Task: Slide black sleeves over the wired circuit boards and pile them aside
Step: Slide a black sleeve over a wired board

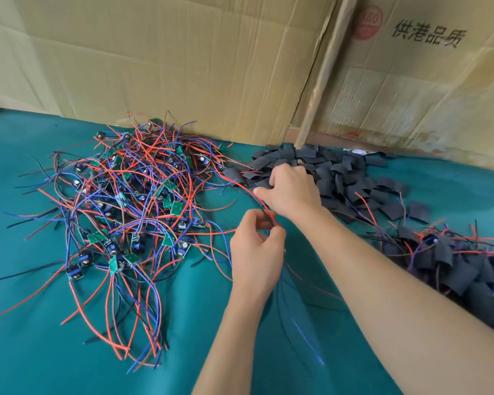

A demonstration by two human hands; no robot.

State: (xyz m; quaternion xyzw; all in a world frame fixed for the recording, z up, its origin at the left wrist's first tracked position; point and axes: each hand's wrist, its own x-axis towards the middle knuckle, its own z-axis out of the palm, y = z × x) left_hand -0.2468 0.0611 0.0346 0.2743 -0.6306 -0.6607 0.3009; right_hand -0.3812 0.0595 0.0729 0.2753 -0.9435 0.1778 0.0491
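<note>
Two hands work at the middle of the green tabletop (40,352). Our left hand (255,252) is curled, its grip pinching a bundle of wires (264,208), red and black, with blue and black ends trailing down below the wrist. We judge this hold keeps the leads gathered so a sleeve can pass over them. We cannot see the board belonging to these wires.

Just beyond and slightly right of that grip, our right hand (293,185) reaches into the heap of loose black sleeves (337,178), fingers bent down among them and thumb out toward the red wire. Whether this grip already pinches a sleeve we cannot tell, as the fingertips are hidden.

Left of both grips lies the tangle of unsleeved circuit boards (131,201), green boards knotted in red, blue and black leads. Right of the right forearm sits the pile of finished boards (451,266), already sleeved, so the task looks partly done.

Cardboard sheets (169,61) stand behind everything. The held wires run back toward the tangle's edge, so neighbouring leads may snag and drag along.
</note>
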